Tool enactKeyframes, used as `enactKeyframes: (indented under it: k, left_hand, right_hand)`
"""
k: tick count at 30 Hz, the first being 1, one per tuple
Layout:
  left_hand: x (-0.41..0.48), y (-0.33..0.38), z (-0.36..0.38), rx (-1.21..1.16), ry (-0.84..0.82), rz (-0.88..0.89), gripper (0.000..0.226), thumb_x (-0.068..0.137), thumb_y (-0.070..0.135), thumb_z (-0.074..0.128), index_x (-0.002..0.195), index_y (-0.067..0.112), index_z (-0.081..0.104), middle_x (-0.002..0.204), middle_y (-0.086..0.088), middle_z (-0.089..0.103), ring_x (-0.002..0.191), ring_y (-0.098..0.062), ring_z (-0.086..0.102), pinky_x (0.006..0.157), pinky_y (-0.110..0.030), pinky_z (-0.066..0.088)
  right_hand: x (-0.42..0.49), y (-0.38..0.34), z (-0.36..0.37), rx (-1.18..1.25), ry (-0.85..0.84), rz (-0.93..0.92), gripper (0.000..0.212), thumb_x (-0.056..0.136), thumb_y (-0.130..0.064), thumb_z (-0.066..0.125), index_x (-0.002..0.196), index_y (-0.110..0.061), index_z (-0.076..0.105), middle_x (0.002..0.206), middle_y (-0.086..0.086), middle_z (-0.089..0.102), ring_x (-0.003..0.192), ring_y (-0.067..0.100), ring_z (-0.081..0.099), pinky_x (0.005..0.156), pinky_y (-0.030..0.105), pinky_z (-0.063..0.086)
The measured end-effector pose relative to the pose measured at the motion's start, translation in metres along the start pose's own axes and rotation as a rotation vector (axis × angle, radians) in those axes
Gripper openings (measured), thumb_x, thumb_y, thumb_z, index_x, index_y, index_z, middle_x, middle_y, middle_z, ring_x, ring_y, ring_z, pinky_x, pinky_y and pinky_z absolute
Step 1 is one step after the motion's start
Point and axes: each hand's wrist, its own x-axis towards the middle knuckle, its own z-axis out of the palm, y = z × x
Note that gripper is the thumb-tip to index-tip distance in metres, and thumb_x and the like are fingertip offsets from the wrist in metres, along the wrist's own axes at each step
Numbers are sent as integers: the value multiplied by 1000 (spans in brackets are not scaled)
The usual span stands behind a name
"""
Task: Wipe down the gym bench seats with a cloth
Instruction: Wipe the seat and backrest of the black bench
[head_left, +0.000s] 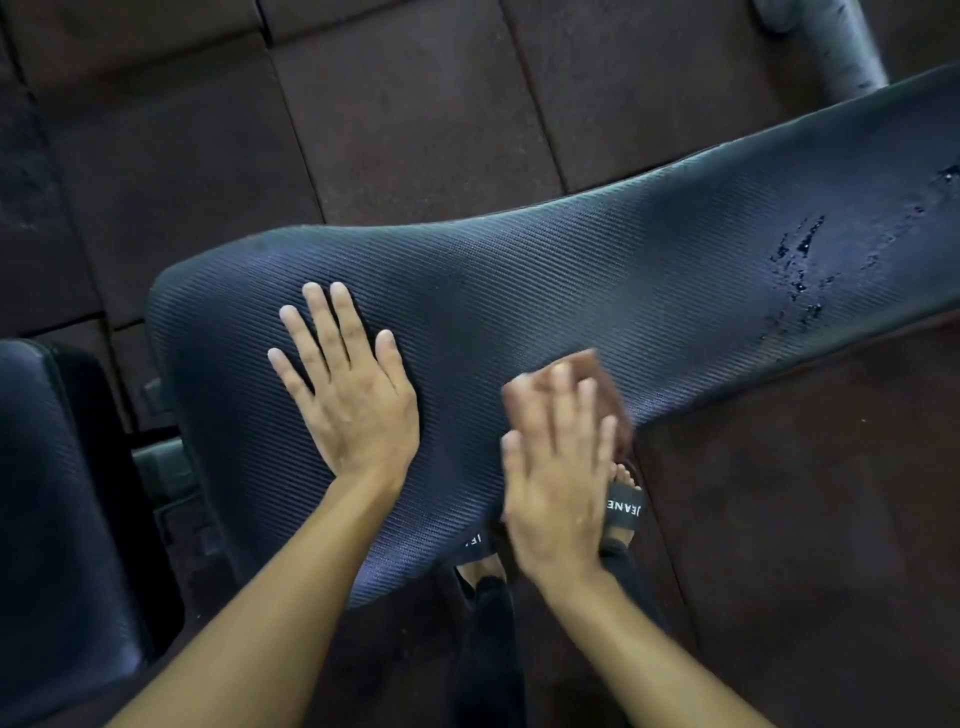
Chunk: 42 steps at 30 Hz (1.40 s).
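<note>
Bench pad: dark, ribbed surface, runs diagonally, wide end nearest the person. All positions below are relative to this pad.

Left hand: flat on the wide end, palm down, fingers spread apart, gripping nothing.

Right hand: at the pad's near edge, just right of the left hand, motion-blurred. Fingers extended and pressed down on a brown cloth; cloth lies on the pad surface under the fingertips, part showing beyond them.

Wet droplets on the pad's far narrow end, well away from the cloth.

Below the near edge: two black slide sandals on the floor. Right sandal strap reads "JEANE", remainder hidden. Left sandal lettering mostly covered by the pad; unreadable.

A second dark pad lies beside the wide end. Grey metal tube beyond the far edge. Floor: dark rubber tiles.
</note>
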Motion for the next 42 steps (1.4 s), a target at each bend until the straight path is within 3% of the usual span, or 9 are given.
enactKeyframes:
  k: [5, 12, 14, 21, 26, 30, 35, 36, 42]
  left_hand:
    - [1, 0, -1, -28, -6, 10, 60, 104, 43, 15, 157, 18, 4, 165, -1, 1, 152, -25, -3, 122, -51, 0]
    - [0, -1, -5, -86, -22, 1, 58, 104, 41, 23, 156, 20, 9, 165, 0, 4, 152, -22, -4, 122, -50, -3]
    - [1, 2, -7, -107, -22, -38, 58, 104, 38, 27, 156, 18, 11, 165, -2, 5, 152, -23, -3, 121, -52, -3]
    - [-41, 132, 11, -10, -123, 283, 66, 100, 46, 23, 156, 14, 14, 164, -6, 8, 151, -28, 2, 120, -55, 2]
    - [-54, 235, 29, -45, -157, 337, 68, 101, 51, 18, 157, 14, 6, 165, -2, -1, 151, -24, -7, 121, -53, -4]
    - [-51, 272, 36, -36, -137, 273, 63, 103, 47, 18, 157, 17, 4, 165, 2, -3, 151, -23, -9, 120, -57, -4]
    - [-52, 275, 36, -16, -162, 240, 63, 101, 50, 11, 156, 22, -3, 164, 6, -10, 150, -19, -14, 120, -56, -5]
    - [-51, 276, 36, -6, -159, 237, 63, 101, 50, 10, 156, 22, -3, 164, 6, -10, 150, -19, -14, 120, -56, -5]
    - [-53, 279, 40, 53, -124, 229, 64, 101, 49, 8, 157, 19, -3, 164, 4, -7, 151, -21, -10, 120, -56, -1]
  right_hand:
    - [46, 59, -21, -119, -51, -431, 49, 102, -42, 37, 151, -35, 36, 162, -3, 27, 150, 16, 22, 121, 44, 16]
    - [201, 104, -69, 89, 120, 247, 58, 103, -47, 23, 157, -27, 19, 166, -7, 11, 153, 15, 5, 124, 48, 2]
    - [194, 87, -59, 28, 179, 273, 56, 104, -45, 24, 157, -25, 22, 166, -4, 15, 153, 18, 9, 124, 49, 7]
    - [128, 163, -79, -205, -69, -625, 50, 105, -41, 31, 154, -30, 29, 163, -5, 24, 151, 15, 19, 121, 43, 21]
    - [219, 257, -128, -86, 46, -78, 53, 102, -41, 31, 154, -34, 25, 165, -7, 17, 153, 13, 11, 124, 45, 8]
    - [205, 246, -118, -10, 151, 208, 53, 104, -41, 28, 156, -32, 22, 166, -7, 13, 153, 15, 7, 123, 44, 5]
    - [170, 296, -131, -169, -70, -512, 50, 103, -42, 33, 152, -35, 33, 162, -8, 24, 151, 14, 20, 121, 43, 17]
    - [189, 319, -141, -186, -84, -521, 50, 102, -43, 32, 151, -36, 33, 162, -9, 24, 150, 14, 21, 120, 45, 17]
    - [317, 365, -182, 45, 157, 367, 55, 101, -44, 27, 155, -33, 24, 166, -3, 14, 153, 20, 10, 123, 48, 9]
